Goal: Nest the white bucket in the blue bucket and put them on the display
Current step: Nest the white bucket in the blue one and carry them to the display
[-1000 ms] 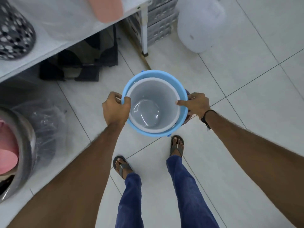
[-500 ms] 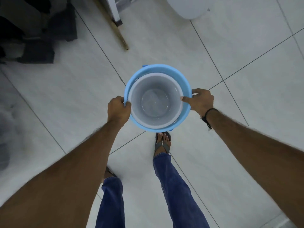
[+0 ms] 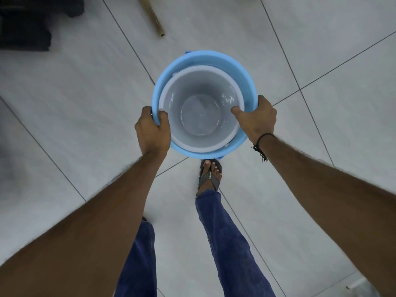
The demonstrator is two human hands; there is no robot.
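The white bucket [image 3: 203,108] sits nested inside the blue bucket [image 3: 246,82], both held upright in the air above the tiled floor. My left hand [image 3: 153,130] grips the left side of the rims, thumb over the edge. My right hand [image 3: 256,117] grips the right side, its thumb reaching inside the white bucket. The white bucket looks empty. No display is in view.
Below the buckets are my legs in blue jeans and a sandalled foot [image 3: 210,175]. A thin wooden pole [image 3: 153,18] lies on the floor at the top. Dark objects [image 3: 27,22] sit at the top left.
The view has swung away from the white shelf and its goods, which have left the frame. Both hands keep the same hold on the nested buckets, and my feet have stepped.
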